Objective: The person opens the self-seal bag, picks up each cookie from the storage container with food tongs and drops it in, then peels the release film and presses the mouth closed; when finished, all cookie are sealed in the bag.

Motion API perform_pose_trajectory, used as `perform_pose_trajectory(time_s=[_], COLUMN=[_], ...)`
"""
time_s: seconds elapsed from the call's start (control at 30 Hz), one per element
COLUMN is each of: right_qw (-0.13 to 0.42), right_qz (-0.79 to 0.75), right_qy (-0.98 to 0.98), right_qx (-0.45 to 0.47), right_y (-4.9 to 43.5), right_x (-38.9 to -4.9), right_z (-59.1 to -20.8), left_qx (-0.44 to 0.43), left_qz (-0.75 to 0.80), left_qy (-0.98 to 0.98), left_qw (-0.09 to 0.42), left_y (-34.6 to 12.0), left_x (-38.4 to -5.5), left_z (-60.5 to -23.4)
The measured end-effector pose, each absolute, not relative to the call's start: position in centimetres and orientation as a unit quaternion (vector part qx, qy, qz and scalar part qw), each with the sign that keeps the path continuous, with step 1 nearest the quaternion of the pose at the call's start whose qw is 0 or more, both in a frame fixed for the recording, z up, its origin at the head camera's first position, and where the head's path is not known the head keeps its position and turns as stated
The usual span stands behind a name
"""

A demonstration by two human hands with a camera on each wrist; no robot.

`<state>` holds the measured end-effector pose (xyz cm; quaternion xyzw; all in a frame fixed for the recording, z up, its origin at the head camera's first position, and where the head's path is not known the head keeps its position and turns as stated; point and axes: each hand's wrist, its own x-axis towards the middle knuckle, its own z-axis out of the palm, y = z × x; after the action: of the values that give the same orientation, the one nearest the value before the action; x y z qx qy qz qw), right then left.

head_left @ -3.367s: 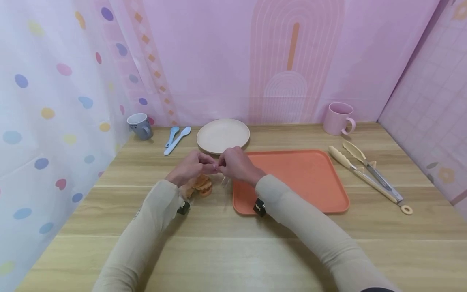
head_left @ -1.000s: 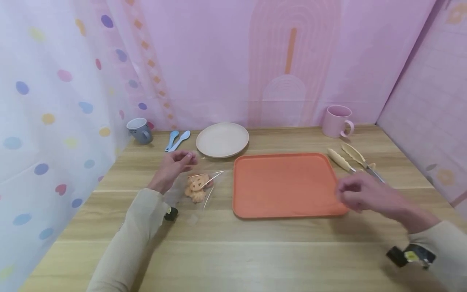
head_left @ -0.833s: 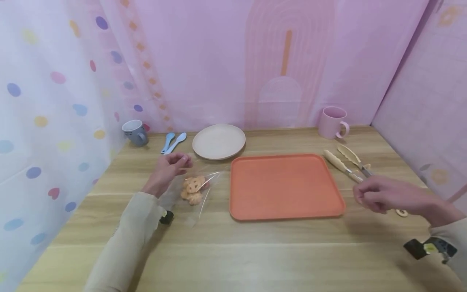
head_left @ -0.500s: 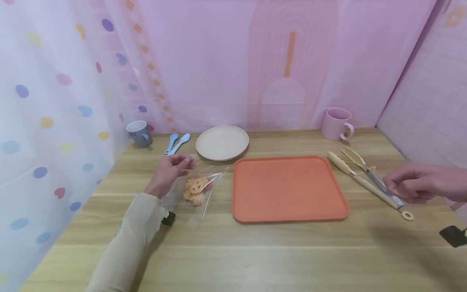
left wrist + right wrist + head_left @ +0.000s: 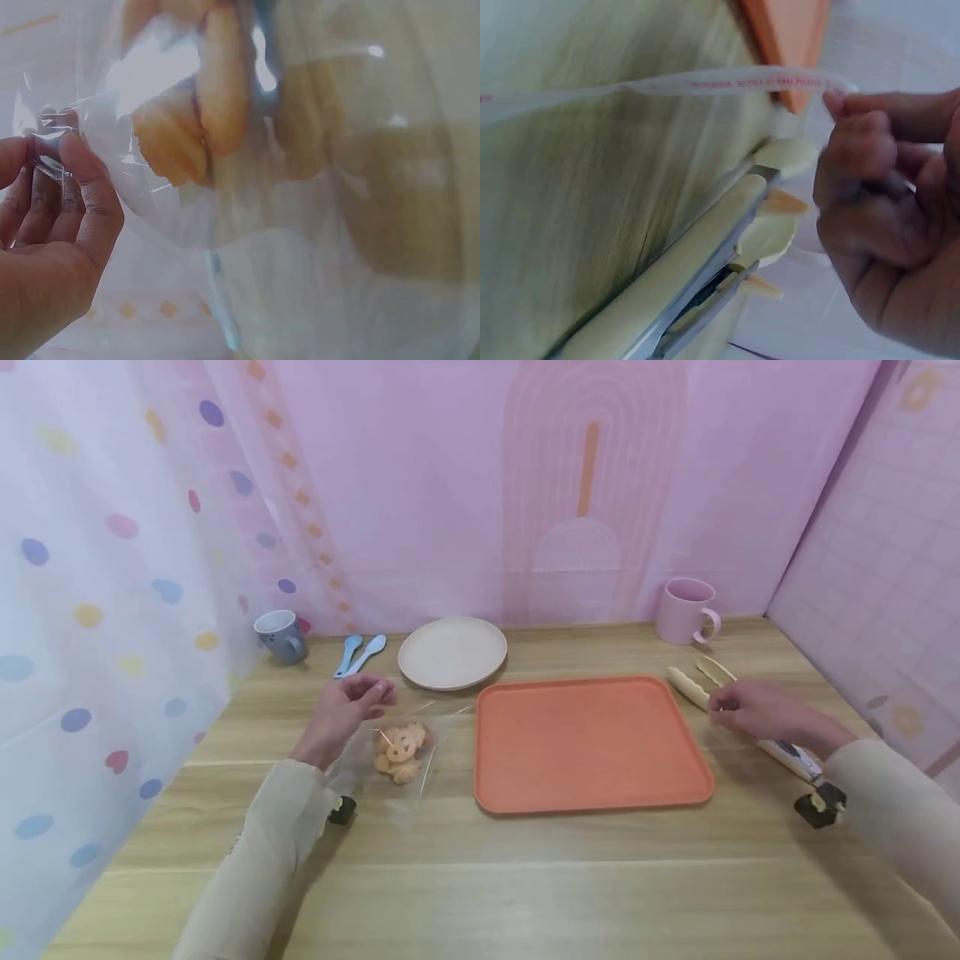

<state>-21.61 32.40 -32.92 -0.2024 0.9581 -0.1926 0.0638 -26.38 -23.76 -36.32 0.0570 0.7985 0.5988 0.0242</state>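
A clear plastic bag (image 5: 427,789) with several cookies (image 5: 402,750) inside stands or lies left of the orange tray. My left hand (image 5: 341,714) pinches the bag's upper edge between thumb and forefinger, as the left wrist view shows; the cookies (image 5: 176,135) loom close to that camera. My right hand (image 5: 772,714) is over the tongs (image 5: 687,687) on the right. Between its thumb and forefinger it pinches one end of a thin whitish peel-off strip (image 5: 735,80) with red print, trailing away in the right wrist view. The strip is hard to make out from the head.
The orange tray (image 5: 592,747) lies mid-table. Behind it are a beige plate (image 5: 453,652), two blue spoons (image 5: 365,656) and a grey cup (image 5: 281,637) to the left. A pink mug (image 5: 684,612) stands at the back right. Curtains border the table (image 5: 525,893).
Both hands were together above the bag. The right hand then moved far right past the tongs, and within the last half second came back left over them. The left hand has stayed at the bag.
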Motion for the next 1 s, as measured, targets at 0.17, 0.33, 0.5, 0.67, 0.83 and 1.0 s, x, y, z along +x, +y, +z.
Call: perform_pose_trajectory(time_s=[0.17, 0.33, 0.5, 0.67, 0.83, 1.0], right_qw=[0.011, -0.016, 0.007, 0.053, 0.026, -0.005], right_qz=[-0.113, -0.083, -0.093, -0.084, -0.080, -0.075], right_qy=[0.972, 0.974, 0.977, 0.972, 0.972, 0.973], right_qx=[-0.208, -0.211, -0.189, -0.213, -0.221, -0.218], right_y=[31.8, 31.1, 30.4, 30.4, 30.6, 30.9], right_x=[-22.8, -23.1, -23.1, -23.0, -23.0, -23.0], right_z=[-33.8, -33.2, -32.0, -31.6, -32.3, -33.3], left_qx=[0.074, 0.080, 0.088, 0.087, 0.097, 0.095], left_qz=[0.583, 0.584, 0.581, 0.571, 0.565, 0.567], left_qy=[0.809, 0.808, 0.807, 0.811, 0.813, 0.812], left_qw=[0.013, -0.016, -0.060, -0.093, -0.100, -0.097], left_y=[-23.2, -23.3, -22.9, -22.3, -21.9, -21.7], left_x=[-26.2, -25.4, -24.5, -23.9, -23.6, -23.4], left_z=[-35.9, -35.1, -34.4, -33.9, -33.4, -33.1])
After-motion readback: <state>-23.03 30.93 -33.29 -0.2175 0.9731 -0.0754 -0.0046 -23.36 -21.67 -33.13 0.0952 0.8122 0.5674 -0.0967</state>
